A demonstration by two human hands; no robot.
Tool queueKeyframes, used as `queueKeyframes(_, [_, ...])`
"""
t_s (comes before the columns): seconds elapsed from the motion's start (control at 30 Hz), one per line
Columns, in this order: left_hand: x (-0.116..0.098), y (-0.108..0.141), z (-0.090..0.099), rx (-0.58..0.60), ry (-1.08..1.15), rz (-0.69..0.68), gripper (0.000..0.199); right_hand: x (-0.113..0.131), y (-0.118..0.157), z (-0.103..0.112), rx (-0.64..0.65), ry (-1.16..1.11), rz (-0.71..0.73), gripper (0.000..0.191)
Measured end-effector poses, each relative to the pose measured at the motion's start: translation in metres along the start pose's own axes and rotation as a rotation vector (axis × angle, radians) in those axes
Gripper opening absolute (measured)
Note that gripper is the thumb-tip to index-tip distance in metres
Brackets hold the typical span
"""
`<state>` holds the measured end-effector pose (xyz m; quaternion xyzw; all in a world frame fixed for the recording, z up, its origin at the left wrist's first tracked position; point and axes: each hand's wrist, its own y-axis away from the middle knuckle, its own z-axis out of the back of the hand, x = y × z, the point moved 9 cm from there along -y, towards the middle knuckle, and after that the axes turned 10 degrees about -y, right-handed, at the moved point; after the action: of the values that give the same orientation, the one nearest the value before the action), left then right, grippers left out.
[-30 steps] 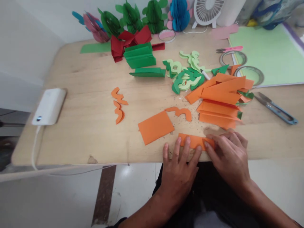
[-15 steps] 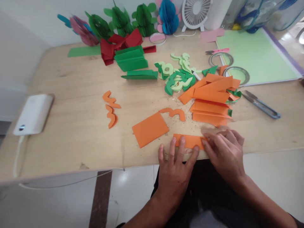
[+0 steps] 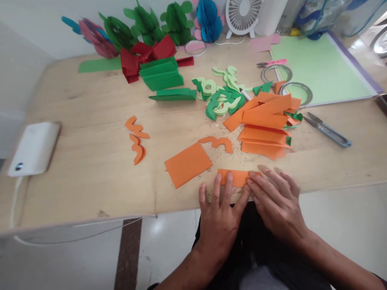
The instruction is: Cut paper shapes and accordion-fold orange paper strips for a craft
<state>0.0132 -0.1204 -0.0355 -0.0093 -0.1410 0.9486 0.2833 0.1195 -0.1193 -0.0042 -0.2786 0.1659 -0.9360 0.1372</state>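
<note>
A narrow folded strip of orange paper lies flat near the table's front edge. My left hand presses on its left part with fingertips spread. Over its right end rests my right hand, fingers stretched out and hiding that end. Just left of the strip is a larger orange paper rectangle, lying at a slant. A wavy orange cutout touches its upper corner. Beyond my right hand sits a pile of folded orange paper.
Orange scraps lie to the left, green cutouts farther back. Thread snips and tape rolls are at the right. A white power bank with a cable sits at the left edge. A small fan stands behind.
My right hand has slid left along the strip, and its fingers have gone from bunched to stretched out. My left hand stays on the strip. The view has shifted slightly.
</note>
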Motion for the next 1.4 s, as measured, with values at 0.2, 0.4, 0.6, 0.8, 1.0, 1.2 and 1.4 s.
queueKeyframes(0.2, [-0.001, 0.0, 0.0, -0.025, -0.001, 0.009, 0.054, -0.008, 0.013, 0.004, 0.041, 0.031, 0.029, 0.038])
queueKeyframes(0.4, [0.001, 0.002, 0.0, 0.002, -0.027, -0.012, 0.054, -0.01, 0.017, 0.003, 0.049, 0.041, 0.066, 0.039])
queueKeyframes(0.6, [0.019, 0.009, 0.001, 0.012, -0.047, -0.014, 0.056, -0.011, 0.019, 0.002, 0.048, 0.046, 0.08, 0.044])
queueKeyframes(0.8, [0.036, 0.014, 0.001, 0.02, -0.086, 0.02, 0.057, -0.011, 0.022, 0.002, 0.034, 0.051, 0.09, 0.047])
queueKeyframes(1.0, [0.039, 0.016, 0.002, 0.009, -0.082, 0.027, 0.058, -0.01, 0.022, 0.001, 0.036, 0.077, 0.119, 0.047])
queueKeyframes(1.2, [0.039, 0.02, 0.0, 0.033, -0.073, 0.044, 0.063, -0.014, 0.031, 0.009, 0.016, 0.115, 0.167, 0.05])
queueKeyframes(1.4, [0.035, 0.018, 0.004, 0.029, -0.03, 0.068, 0.072, 0.007, 0.011, 0.012, -0.049, 0.042, 0.129, 0.044])
